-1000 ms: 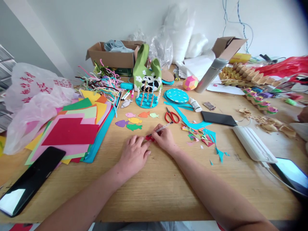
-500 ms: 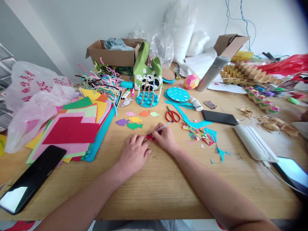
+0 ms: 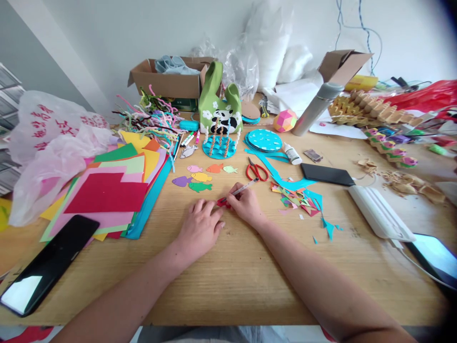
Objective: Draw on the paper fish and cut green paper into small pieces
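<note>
The right hand [image 3: 245, 204] pinches a pen [image 3: 246, 186] over red paper [image 3: 220, 202] on the table [image 3: 228, 281]; the left hand [image 3: 201, 223] lies flat, fingers spread, beside it. The plastic bag [image 3: 46, 159] bears red characters [image 3: 64, 127], seemingly too creased to read.

One head-worn camera looks forward and down over the table [image 3: 221, 286]. Range is close; the wall [image 3: 124, 28] stands beyond, at twelve o'clock.

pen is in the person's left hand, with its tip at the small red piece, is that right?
Not the left: the head view shows the pen in the right hand. Its tip is at the small red piece, as you say.
</note>
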Available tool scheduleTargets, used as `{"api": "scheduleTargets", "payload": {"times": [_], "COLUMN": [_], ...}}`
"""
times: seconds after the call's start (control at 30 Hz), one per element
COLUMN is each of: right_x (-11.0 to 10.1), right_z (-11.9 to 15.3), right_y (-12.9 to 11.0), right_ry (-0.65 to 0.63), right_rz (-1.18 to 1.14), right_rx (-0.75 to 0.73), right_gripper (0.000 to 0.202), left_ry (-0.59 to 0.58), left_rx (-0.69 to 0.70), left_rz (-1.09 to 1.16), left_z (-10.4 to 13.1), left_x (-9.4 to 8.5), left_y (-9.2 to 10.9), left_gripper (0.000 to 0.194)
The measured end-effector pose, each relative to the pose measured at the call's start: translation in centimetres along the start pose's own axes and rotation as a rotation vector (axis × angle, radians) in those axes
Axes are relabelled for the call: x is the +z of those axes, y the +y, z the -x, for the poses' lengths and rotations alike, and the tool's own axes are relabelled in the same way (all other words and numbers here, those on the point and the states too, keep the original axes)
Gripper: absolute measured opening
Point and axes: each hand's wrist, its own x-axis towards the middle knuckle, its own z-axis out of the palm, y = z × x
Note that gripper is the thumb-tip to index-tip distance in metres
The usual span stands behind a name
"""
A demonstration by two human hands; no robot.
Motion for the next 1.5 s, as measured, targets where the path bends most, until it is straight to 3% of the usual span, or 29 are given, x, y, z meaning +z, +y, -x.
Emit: {"api": "scheduleTargets", "payload": {"times": [1.13,1.5], "right_x": [-0.02,0.12], "right_z": [-0.09,-0.19], "right_y": [-0.20,-0.02], "right_ry": [0.030,-0.014], "right_rz": [-0.041,-0.031], "right_rx": [0.030,0.026], "right_gripper": [0.006,0.006], "left_ry": [0.004,0.007], "left_rx": [-0.001,0.001], "left_rz": [-0.009,-0.007], "left_z": [-0.03,0.00], "left_x": [0.15,0.10], "left_y": [0.01,0.01], "left_gripper": [0.031,0.030]}}
